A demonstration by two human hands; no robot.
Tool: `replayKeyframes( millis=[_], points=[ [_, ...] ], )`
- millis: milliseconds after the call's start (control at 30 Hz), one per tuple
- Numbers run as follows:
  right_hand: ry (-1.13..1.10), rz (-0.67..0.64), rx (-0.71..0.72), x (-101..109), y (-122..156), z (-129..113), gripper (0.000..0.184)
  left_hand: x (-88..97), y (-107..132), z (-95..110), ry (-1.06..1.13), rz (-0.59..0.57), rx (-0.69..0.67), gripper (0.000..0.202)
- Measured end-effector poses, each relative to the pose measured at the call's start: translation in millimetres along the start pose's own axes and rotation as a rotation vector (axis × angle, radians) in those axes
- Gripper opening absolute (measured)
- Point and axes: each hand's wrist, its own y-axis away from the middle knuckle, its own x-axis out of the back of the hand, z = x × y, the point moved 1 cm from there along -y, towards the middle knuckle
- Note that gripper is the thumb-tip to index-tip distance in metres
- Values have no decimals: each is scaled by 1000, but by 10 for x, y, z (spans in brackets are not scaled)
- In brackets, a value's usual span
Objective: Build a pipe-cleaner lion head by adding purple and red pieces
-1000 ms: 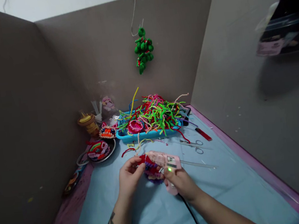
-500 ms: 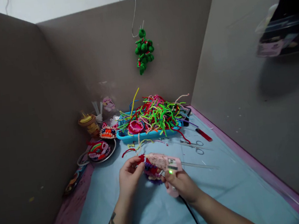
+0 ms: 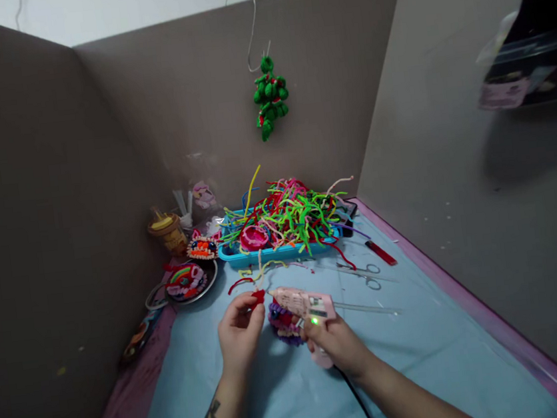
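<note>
My right hand (image 3: pixel 337 343) grips a pink hot glue gun (image 3: pixel 305 304) with a green light lit and a black cord running back toward me. Its nozzle points left at a small red pipe-cleaner piece (image 3: pixel 257 296) pinched in the fingers of my left hand (image 3: pixel 239 332). Just beneath the gun, between my hands, a purple, red and cream pipe-cleaner craft (image 3: pixel 284 322) lies on the light blue table cover (image 3: pixel 426 353).
A blue tray (image 3: pixel 273 253) heaped with coloured pipe cleaners stands behind. Scissors (image 3: pixel 363 273), a red cutter (image 3: pixel 380 252) and a clear glue stick (image 3: pixel 367 307) lie to the right. Finished crafts on a plate (image 3: pixel 186 283) and a yellow cup (image 3: pixel 166 230) sit left. Brown partition walls surround; a green ornament (image 3: pixel 269 94) hangs above.
My left hand has lifted the red piece slightly away from the craft, and the glue gun's nozzle now meets it. The view has tilted a little.
</note>
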Motion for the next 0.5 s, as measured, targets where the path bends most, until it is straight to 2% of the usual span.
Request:
replayKeyframes(
  millis=[300, 500],
  points=[
    [-17, 36, 34, 4, -1, 9, 54, 20, 4, -32, -10, -4, -34, 13],
    [-21, 20, 4, 2, 27, 46, 56, 18, -6, -38, 7, 12, 29, 16]
  ],
)
